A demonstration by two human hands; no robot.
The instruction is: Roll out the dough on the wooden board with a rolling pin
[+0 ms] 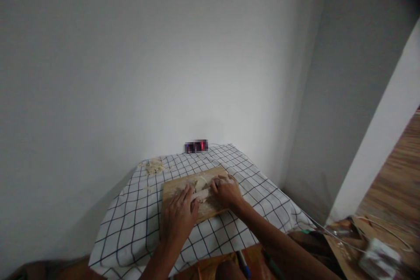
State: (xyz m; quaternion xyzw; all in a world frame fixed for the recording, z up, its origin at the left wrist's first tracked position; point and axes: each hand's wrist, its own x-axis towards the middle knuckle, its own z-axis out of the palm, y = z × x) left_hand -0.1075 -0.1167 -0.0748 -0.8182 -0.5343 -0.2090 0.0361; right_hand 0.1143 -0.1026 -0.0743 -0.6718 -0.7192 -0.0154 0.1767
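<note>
Head view: dough [199,182] and a pale roll [201,195] on a wooden board [215,208], on the counter [131,218].
Left hand [182,210] has fingers nearly straight, right hand [227,189] curled, at the roll's ends; whether they grip, I cannot tell. The dough seems soft, light, easily torn: support it from beneath.

Two bare forearms [275,237] reach forward. The left hand [181,211] faces palm down, fingers [184,193] fairly straight; the right hand [227,190], palm down, bends its fingers inward
</note>
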